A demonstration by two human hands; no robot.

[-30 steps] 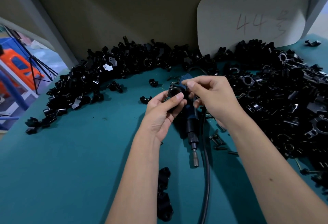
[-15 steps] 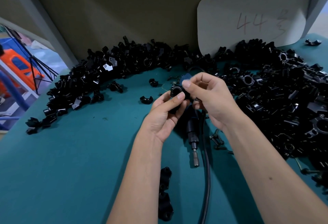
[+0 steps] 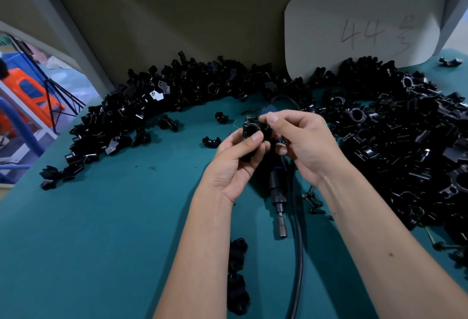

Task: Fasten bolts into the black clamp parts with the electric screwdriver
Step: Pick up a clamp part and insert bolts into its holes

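My left hand (image 3: 234,164) grips a black clamp part (image 3: 250,130) between thumb and fingers above the teal table (image 3: 114,230). My right hand (image 3: 304,141) pinches the top right of the same clamp with thumb and forefinger; whether a bolt sits under those fingertips is hidden. The electric screwdriver (image 3: 278,197) lies on the table under my hands, bit pointing toward me, its black cable (image 3: 298,255) running to the front edge. Loose bolts (image 3: 312,199) lie just right of the screwdriver.
A long heap of black clamp parts (image 3: 157,106) curves along the back and left. A larger heap (image 3: 405,146) fills the right side. Two assembled clamps (image 3: 236,275) lie near the front between my arms. A white card marked 44 (image 3: 362,30) leans on the back wall.
Both hands have lifted the clamp slightly and drawn closer together; my right fingers have shifted onto the clamp's top. The screwdriver has stayed put.
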